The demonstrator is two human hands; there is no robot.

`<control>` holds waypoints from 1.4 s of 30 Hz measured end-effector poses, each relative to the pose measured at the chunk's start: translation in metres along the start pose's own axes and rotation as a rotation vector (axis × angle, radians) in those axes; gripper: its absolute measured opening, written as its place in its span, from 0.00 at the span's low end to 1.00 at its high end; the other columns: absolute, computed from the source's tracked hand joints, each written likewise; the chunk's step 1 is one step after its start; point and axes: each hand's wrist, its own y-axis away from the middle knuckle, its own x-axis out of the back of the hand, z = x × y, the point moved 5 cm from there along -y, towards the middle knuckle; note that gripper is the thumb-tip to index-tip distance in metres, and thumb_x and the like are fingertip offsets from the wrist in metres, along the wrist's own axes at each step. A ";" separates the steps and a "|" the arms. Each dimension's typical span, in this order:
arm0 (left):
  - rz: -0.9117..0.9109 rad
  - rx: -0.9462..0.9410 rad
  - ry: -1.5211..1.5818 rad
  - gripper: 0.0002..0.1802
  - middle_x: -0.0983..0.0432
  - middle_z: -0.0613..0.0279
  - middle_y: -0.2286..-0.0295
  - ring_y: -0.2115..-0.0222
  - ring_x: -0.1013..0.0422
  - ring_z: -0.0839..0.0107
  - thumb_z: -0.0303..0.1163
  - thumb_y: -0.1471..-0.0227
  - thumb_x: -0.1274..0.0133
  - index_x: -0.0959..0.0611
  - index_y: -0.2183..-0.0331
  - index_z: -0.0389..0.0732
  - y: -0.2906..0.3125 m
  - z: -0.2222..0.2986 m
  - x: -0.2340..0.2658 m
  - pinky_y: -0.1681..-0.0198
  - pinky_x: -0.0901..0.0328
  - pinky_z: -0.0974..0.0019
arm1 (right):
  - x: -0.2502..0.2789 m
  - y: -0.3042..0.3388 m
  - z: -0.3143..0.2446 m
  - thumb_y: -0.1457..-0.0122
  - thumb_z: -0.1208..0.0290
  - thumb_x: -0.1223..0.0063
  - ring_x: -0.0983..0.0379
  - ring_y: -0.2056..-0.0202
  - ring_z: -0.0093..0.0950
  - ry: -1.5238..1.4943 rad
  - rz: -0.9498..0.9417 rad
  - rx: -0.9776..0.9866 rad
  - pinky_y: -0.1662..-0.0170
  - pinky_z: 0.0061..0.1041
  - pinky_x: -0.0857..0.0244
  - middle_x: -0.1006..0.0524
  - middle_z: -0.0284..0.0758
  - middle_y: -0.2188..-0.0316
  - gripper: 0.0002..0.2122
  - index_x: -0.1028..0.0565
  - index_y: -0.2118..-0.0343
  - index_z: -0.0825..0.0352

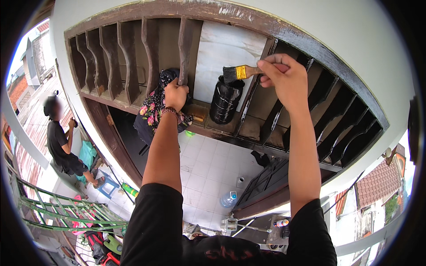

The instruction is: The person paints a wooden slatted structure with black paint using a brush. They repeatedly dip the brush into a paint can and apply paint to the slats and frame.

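Note:
High in the middle, my right hand (pixel 284 80) pinches the handle of a paintbrush (pixel 241 72) with dark bristles and a yellow metal band. Its bristles are just over the mouth of a black-smeared paint container (pixel 225 102), which stands on the ledge of a wooden frame. My left hand (pixel 176 95) is closed around the lower part of a brown wavy wooden slat (pixel 185 48). Beside that hand, a black floral cloth (pixel 153 108) drapes over the ledge. A small object with a wooden handle (pixel 198 118) lies between the cloth and the container.
Brown slats (pixel 126 57) line the left side; black-coated slats (pixel 330 113) fill the right. A pale marbled panel (pixel 226 48) stands behind the container. Far below are a tiled floor (pixel 195 173), a water bottle (pixel 228 199) and a green metal ladder (pixel 66 210). Another person (pixel 62 137) stands at left.

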 end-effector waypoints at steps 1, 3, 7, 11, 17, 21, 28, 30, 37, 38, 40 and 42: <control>-0.007 -0.002 0.013 0.19 0.19 0.46 0.76 0.72 0.22 0.58 0.27 0.60 0.47 0.18 0.63 0.30 -0.001 0.003 -0.003 0.64 0.31 0.64 | 0.010 0.009 0.009 0.44 0.73 0.37 0.22 0.74 0.22 -0.142 0.068 -0.018 0.70 0.20 0.26 0.19 0.38 0.71 0.09 0.21 0.65 0.73; 0.003 -0.018 0.002 0.19 0.19 0.47 0.76 0.72 0.21 0.59 0.27 0.60 0.47 0.17 0.63 0.30 -0.004 -0.007 -0.006 0.64 0.31 0.63 | 0.018 0.027 0.027 0.43 0.73 0.37 0.21 0.74 0.25 -0.416 0.148 -0.037 0.69 0.19 0.24 0.19 0.37 0.71 0.09 0.22 0.65 0.74; -0.015 -0.011 -0.007 0.19 0.19 0.47 0.77 0.73 0.21 0.60 0.27 0.60 0.48 0.17 0.62 0.31 -0.005 -0.008 -0.009 0.66 0.31 0.63 | 0.024 0.049 0.070 0.43 0.74 0.37 0.20 0.70 0.27 -0.879 0.191 -0.177 0.66 0.19 0.22 0.20 0.37 0.70 0.09 0.23 0.64 0.72; -0.011 -0.031 0.052 0.18 0.19 0.51 0.78 0.75 0.23 0.65 0.27 0.59 0.48 0.17 0.62 0.32 -0.002 -0.009 -0.010 0.68 0.32 0.65 | 0.024 0.054 0.087 0.43 0.78 0.38 0.20 0.66 0.29 -1.226 0.201 -0.252 0.63 0.18 0.21 0.20 0.39 0.68 0.09 0.26 0.61 0.71; -0.047 -0.013 0.144 0.20 0.19 0.57 0.75 0.74 0.25 0.71 0.24 0.58 0.48 0.17 0.59 0.32 -0.008 -0.008 -0.007 0.67 0.33 0.68 | 0.046 0.049 0.064 0.46 0.85 0.40 0.19 0.71 0.31 -1.211 0.266 -0.003 0.69 0.21 0.20 0.20 0.44 0.69 0.13 0.29 0.59 0.70; -0.068 -0.003 0.158 0.22 0.19 0.56 0.73 0.73 0.25 0.71 0.24 0.58 0.48 0.17 0.57 0.32 -0.008 -0.012 -0.011 0.64 0.32 0.68 | 0.065 0.038 0.046 0.47 0.84 0.38 0.19 0.73 0.31 -1.121 0.361 0.225 0.71 0.23 0.21 0.20 0.44 0.69 0.14 0.30 0.59 0.70; -0.075 0.020 0.117 0.23 0.19 0.56 0.73 0.72 0.25 0.70 0.24 0.59 0.49 0.17 0.56 0.32 -0.008 -0.015 -0.009 0.63 0.32 0.68 | 0.036 0.011 0.015 0.47 0.84 0.37 0.19 0.71 0.30 -0.762 0.433 0.378 0.69 0.26 0.20 0.19 0.46 0.68 0.15 0.30 0.59 0.73; -0.075 0.020 0.106 0.23 0.19 0.56 0.73 0.72 0.25 0.70 0.24 0.60 0.49 0.17 0.57 0.32 -0.006 -0.011 -0.010 0.63 0.32 0.68 | 0.032 0.007 0.012 0.46 0.84 0.37 0.19 0.70 0.29 -0.738 0.446 0.400 0.68 0.28 0.20 0.19 0.47 0.68 0.14 0.30 0.60 0.74; -0.070 0.000 0.149 0.22 0.20 0.59 0.74 0.73 0.26 0.72 0.23 0.61 0.49 0.17 0.59 0.32 -0.006 -0.015 -0.008 0.65 0.32 0.69 | 0.015 -0.012 0.006 0.46 0.83 0.36 0.19 0.70 0.28 -0.705 0.448 0.440 0.69 0.26 0.22 0.19 0.45 0.69 0.14 0.30 0.60 0.73; -0.069 0.006 0.147 0.22 0.19 0.58 0.74 0.73 0.26 0.72 0.23 0.60 0.48 0.17 0.59 0.32 -0.006 -0.014 -0.009 0.65 0.33 0.69 | 0.012 -0.014 0.006 0.46 0.82 0.36 0.20 0.70 0.28 -0.698 0.446 0.442 0.69 0.26 0.22 0.19 0.45 0.69 0.14 0.30 0.60 0.73; -0.072 0.016 0.143 0.21 0.19 0.58 0.73 0.73 0.26 0.72 0.23 0.60 0.48 0.17 0.59 0.31 -0.005 -0.008 -0.011 0.65 0.33 0.69 | 0.008 -0.018 0.005 0.46 0.82 0.36 0.20 0.70 0.28 -0.706 0.447 0.445 0.69 0.25 0.22 0.19 0.45 0.69 0.14 0.30 0.60 0.73; -0.069 0.004 0.111 0.20 0.19 0.58 0.73 0.73 0.26 0.72 0.23 0.58 0.48 0.17 0.59 0.31 -0.004 -0.008 -0.008 0.65 0.33 0.69 | 0.005 -0.020 0.003 0.46 0.81 0.36 0.20 0.70 0.27 -0.699 0.455 0.446 0.69 0.25 0.22 0.19 0.44 0.70 0.14 0.30 0.60 0.73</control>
